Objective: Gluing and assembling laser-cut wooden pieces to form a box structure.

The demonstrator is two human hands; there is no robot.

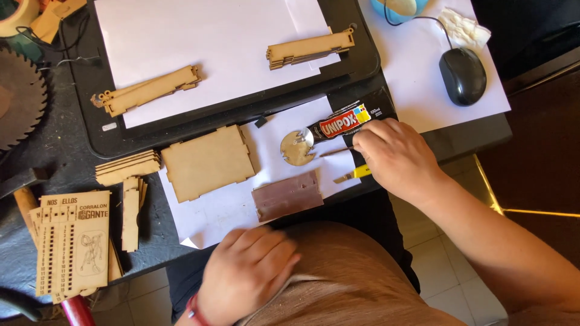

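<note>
A thin stick (336, 151) is being pinched in the right hand (396, 157) fingers beside the glue tube (338, 124) and metal disc (297, 147), seemingly for dabbing, while the left hand (251, 271) is being rested loosely curled, empty, on the lap.

— What lies under the right hand?
— A thin wooden stick (336, 151), level, its tip just beside a round metal disc (297, 147), with a black glue tube (341, 123) lying slantwise alongside.
</note>
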